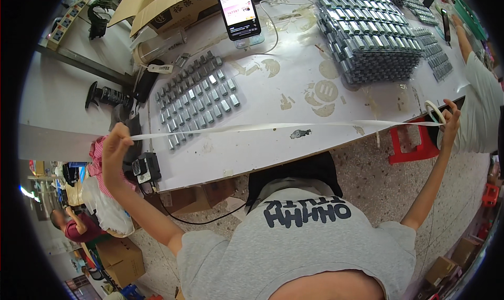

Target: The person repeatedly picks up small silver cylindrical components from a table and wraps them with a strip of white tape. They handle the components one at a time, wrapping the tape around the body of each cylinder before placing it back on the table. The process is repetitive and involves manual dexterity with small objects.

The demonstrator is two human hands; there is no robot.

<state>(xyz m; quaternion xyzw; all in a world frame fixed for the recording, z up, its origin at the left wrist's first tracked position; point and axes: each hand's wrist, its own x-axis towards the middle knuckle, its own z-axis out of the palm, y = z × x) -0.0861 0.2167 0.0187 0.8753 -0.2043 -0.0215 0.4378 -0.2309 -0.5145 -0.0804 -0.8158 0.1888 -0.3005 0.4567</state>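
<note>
A long strip of white tape [273, 125] stretches above the table's front part, from one hand to the other. Its free end is pinched in my left hand [116, 142], out past the table's left side. My right hand [449, 122] grips the tape roll [434, 112], a thin white ring, at the far right. Under the strip's left half lies a clear tray of small metal cylinders [199, 97], set in rows. Some of the front row is close below the tape; whether they touch I cannot tell.
Stacked trays of metal cylinders [367, 37] stand at the back right. A lit phone [239, 11] leans near an open cardboard box [173, 8]. A black device [147, 167] sits at the front left corner, a red stool [412, 145] beyond the front edge. Another person [480, 100] is at the right.
</note>
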